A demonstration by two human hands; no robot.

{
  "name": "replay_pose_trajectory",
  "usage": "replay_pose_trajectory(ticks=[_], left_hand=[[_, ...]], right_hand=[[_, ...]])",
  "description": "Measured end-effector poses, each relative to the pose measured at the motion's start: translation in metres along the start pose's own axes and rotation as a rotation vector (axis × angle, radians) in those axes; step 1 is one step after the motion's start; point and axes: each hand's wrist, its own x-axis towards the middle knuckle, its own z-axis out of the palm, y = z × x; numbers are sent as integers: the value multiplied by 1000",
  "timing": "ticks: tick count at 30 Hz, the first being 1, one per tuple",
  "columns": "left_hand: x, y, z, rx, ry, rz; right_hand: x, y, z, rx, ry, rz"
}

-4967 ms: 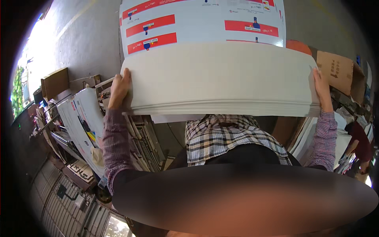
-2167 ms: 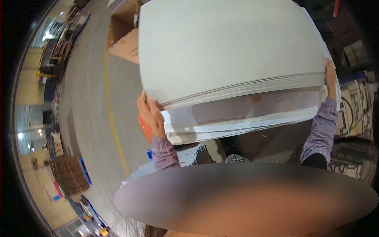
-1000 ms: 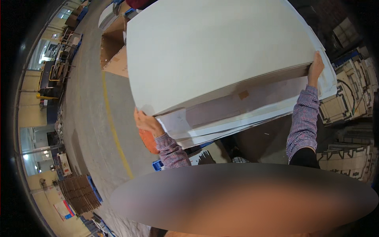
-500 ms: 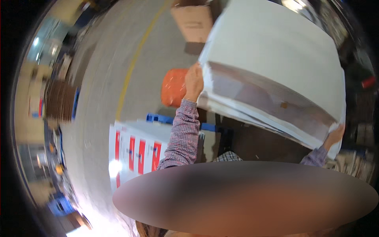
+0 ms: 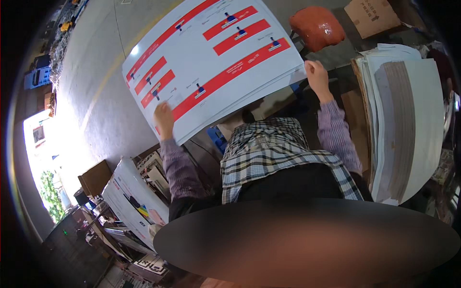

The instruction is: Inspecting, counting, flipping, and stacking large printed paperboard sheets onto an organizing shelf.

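Note:
A large white printed sheet (image 5: 192,62) with red bands and small dark blue pictures lies in front of me, on top of more sheets whose edges show along the near side. My left hand (image 5: 164,120) is closed at its near left corner, the knuckles over the print. At the right corner my right hand (image 5: 317,79) is closed too, fingers curled against the edge. The fingertips of both hands are partly hidden. To the right stands a stack of large white sheets (image 5: 425,129), with a grey-brown band along it.
An orange stool (image 5: 317,29) and an open cardboard box (image 5: 372,18) stand beyond my right hand. A blue pallet part (image 5: 217,139) shows below the printed sheets. At lower left leans a white printed panel (image 5: 137,201) near a brown carton (image 5: 95,178).
My view has turned left, so the printed sheets are now in front and the white stack is at the right. Both hands have left the white sheet and are at the printed sheet's corners.

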Motion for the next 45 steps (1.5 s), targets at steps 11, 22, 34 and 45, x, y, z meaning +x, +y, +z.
replay_pose_trajectory(ticks=[11,22,34,45], left_hand=[[-86,-187,-29,247,3,-562],[-53,-210,-18,244,100,-799],[-73,-164,-24,362,57,-529],[-66,-167,-19,381,-4,-584]], right_hand=[[22,-40,61,-678,-176,120],[-25,-58,55,-733,-235,85],[-15,-31,22,-715,-261,-50],[4,-29,36,-747,-535,264]])
